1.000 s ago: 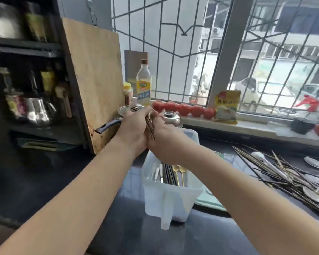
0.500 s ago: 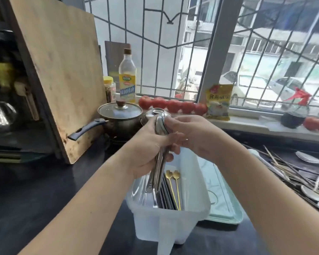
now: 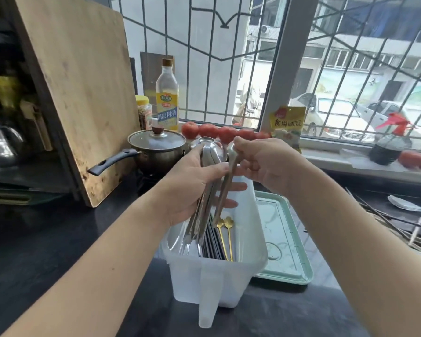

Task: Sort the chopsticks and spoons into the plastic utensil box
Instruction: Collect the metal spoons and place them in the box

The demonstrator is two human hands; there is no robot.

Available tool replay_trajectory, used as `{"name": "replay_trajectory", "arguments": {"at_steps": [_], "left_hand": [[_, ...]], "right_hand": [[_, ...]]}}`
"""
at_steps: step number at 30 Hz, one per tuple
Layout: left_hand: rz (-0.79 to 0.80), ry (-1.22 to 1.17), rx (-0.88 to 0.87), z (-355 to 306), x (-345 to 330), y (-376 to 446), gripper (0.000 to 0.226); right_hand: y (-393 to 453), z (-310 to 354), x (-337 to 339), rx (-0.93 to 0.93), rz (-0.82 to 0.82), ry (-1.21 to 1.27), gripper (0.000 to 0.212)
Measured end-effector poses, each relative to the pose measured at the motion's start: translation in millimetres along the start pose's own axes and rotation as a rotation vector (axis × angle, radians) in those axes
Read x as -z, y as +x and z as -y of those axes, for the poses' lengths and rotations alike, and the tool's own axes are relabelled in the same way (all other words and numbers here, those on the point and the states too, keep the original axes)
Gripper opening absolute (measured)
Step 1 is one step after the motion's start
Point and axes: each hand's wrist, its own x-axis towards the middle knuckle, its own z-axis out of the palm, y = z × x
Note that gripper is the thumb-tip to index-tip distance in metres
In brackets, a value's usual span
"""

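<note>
**Dark counter and what sits on it**

I see a dark, glossy countertop (image 3: 46,244) running under the barred window. A translucent plastic utensil box (image 3: 250,242) stands on it near the middle, its spout-like handle toward me. Just beside the box on the right lies a pale green tray (image 3: 286,251), flat, touching or nearly touching the box wall. Behind the box a lidded saucepan (image 3: 156,148) sits with its black handle pointing left. A large wooden cutting board (image 3: 78,93) stands on edge at the left, leaning back. Far right, a loose heap of chopsticks (image 3: 394,223) and a pale spoon (image 3: 408,205) lie on the counter.
</note>
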Motion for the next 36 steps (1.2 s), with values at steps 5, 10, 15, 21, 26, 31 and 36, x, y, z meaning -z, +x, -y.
{"name": "replay_trajectory", "arguments": {"at_steps": [5, 10, 15, 21, 26, 31, 36], "left_hand": [[-0.500, 0.417, -0.322, 13.4, 5.7, 11.9, 0.059], [-0.607, 0.204, -0.264, 16.9, 16.6, 27.8, 0.055], [-0.622, 0.113, -0.164, 17.8, 19.0, 32.8, 0.043], [-0.593, 0.232, -0.169, 16.3, 14.2, 28.0, 0.041], [-0.502, 0.224, -0.204, 17.0, 14.0, 24.9, 0.047], [-0.296, 0.251, -0.232, 11.7, 2.4, 18.3, 0.036], [-0.171, 0.201, -0.184, 11.3, -5.1, 14.7, 0.028]], "right_hand": [[10.9, 15.7, 3.1, 0.188, -0.276, -0.267, 0.017], [32.7, -18.2, -46.9, 0.350, -0.002, -1.306, 0.020], [52.4, -56.5, -57.4, 0.016, 0.352, -1.881, 0.034], [54.4, -63.9, -58.2, -0.016, 0.414, -1.895, 0.030], [43.1, -1.5, -25.9, 0.151, 0.129, -1.197, 0.022], [6.8, 26.9, -20.4, 0.118, 0.260, -0.375, 0.031], [16.2, 11.2, -20.1, 0.079, 0.263, -0.239, 0.041]]}}
